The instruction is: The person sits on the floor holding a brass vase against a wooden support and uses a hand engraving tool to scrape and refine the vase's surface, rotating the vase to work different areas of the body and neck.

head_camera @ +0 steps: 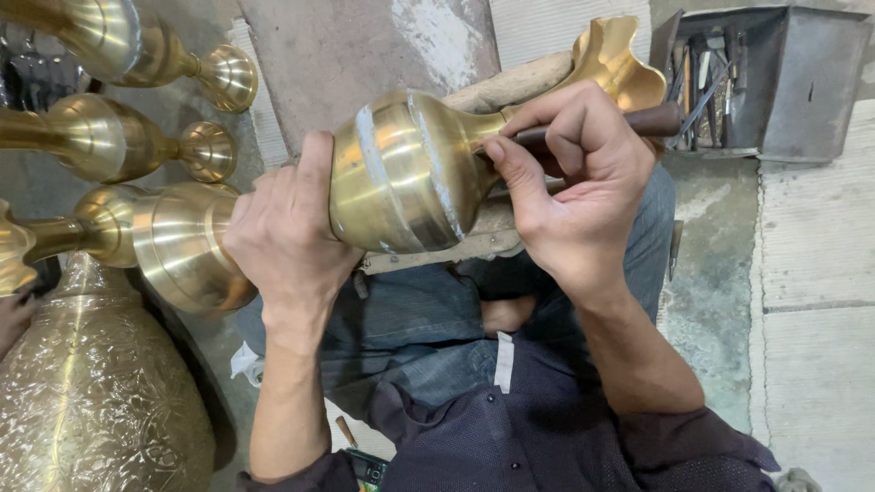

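Left hand [283, 237] grips brass vase [401, 173] body; right hand [574, 173] fingers pinch wooden-handled tool [652, 120] at neck. Steady vase, light strokes advised.

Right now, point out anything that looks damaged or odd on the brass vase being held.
The shiny brass vase lies on its side; dull grey bands cross its bulbous body, unlike the polished brass around them. No dent or crack shows.

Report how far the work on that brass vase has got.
Done: the big vase at lower left is covered in engraved pattern. In hand: the left hand steadies the brass vase lying across the lap, while the right hand presses a wooden-handled tool at its neck. Left: its body is plain, with only dull bands, and three more plain vases lie at the upper left.
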